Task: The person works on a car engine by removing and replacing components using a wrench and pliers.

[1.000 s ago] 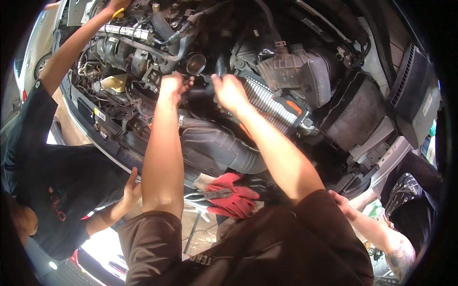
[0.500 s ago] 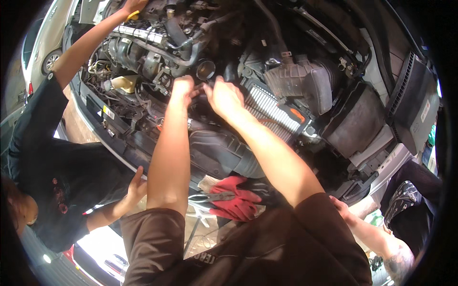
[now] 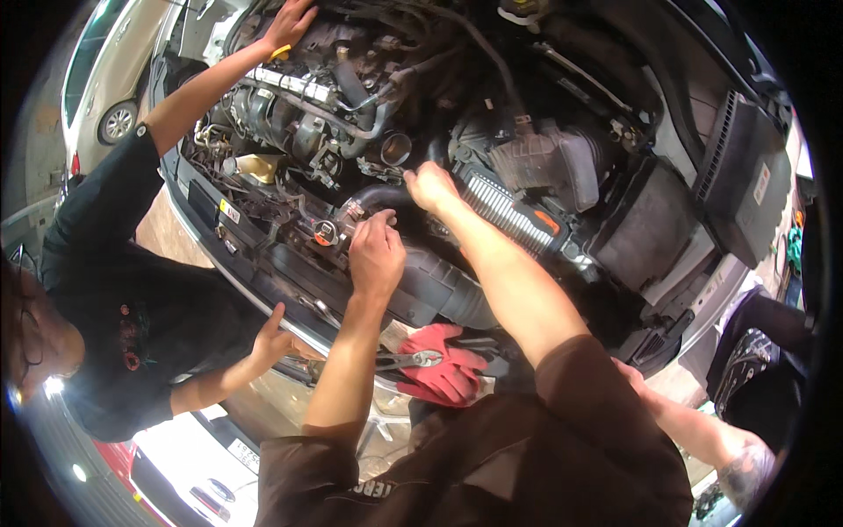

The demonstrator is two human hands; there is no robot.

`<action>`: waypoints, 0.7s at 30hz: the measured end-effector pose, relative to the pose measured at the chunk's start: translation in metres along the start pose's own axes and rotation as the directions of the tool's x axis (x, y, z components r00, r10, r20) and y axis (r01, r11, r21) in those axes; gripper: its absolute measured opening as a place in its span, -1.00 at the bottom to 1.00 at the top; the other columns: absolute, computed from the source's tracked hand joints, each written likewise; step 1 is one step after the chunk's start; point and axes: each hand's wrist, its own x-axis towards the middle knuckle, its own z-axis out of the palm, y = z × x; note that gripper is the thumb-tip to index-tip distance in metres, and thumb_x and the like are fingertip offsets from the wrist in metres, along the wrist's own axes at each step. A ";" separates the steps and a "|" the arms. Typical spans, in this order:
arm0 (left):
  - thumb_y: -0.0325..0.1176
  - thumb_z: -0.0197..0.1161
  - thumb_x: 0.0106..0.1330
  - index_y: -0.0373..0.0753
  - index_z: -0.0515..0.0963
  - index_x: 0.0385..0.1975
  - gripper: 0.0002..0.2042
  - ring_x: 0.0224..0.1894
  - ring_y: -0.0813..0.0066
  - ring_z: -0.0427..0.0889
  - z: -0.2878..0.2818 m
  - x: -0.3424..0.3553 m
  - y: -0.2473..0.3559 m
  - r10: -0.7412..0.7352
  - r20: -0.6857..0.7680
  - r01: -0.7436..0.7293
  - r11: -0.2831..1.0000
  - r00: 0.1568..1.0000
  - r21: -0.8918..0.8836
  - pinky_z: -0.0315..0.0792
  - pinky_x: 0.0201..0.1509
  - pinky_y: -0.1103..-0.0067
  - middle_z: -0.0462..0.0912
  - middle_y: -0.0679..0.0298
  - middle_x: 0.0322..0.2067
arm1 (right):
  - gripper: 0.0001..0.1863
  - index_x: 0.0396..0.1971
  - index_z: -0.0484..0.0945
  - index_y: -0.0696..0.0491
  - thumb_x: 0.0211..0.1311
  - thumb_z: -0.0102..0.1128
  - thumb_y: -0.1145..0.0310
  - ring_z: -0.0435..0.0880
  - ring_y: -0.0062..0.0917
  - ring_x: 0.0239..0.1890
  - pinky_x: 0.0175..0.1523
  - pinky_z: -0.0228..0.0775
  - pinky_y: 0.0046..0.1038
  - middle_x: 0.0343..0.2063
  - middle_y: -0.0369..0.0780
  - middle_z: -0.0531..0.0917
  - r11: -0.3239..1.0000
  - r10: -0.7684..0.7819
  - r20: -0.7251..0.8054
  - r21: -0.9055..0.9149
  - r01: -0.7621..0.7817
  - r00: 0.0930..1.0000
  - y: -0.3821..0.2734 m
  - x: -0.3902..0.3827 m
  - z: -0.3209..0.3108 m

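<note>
In an opened engine bay, my left hand (image 3: 378, 250) is bent with curled fingers just below a black rubber hose (image 3: 386, 195). Whether it grips anything there is hidden by the back of the hand. To its left sits a round cap with an orange edge (image 3: 326, 232). My right hand (image 3: 432, 187) is closed beside the hose's right end, and its fingertips are covered. Just above it opens a round metal throttle body (image 3: 396, 148). A ribbed pale air filter (image 3: 496, 206) lies to the right of that hand.
A co-worker's hand (image 3: 290, 25) rests on the engine's far left; their other hand (image 3: 274, 341) is by the front edge. Red gloves (image 3: 439, 369) and pliers (image 3: 428, 357) lie at the near edge. An orange-handled tool (image 3: 546, 221) lies on the filter. Another person's forearm (image 3: 676, 422) reaches in at right.
My left hand has drawn back from beside my right hand, toward me and the near edge, uncovering the black hose. My right hand stays near the throttle body. The view has shifted a little.
</note>
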 end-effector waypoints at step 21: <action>-0.35 0.12 0.38 -0.24 0.69 -0.29 -0.80 -0.38 0.01 0.78 0.016 0.000 -0.003 -0.066 0.014 0.063 0.986 0.998 0.156 0.59 -0.18 0.25 0.75 0.06 -0.50 | -0.68 -0.11 0.73 0.12 0.31 0.30 0.19 0.77 0.02 -0.10 0.03 0.62 -0.06 -0.21 0.06 0.77 0.937 -0.323 -0.411 -0.015 0.349 0.852 -0.016 -0.004 -0.021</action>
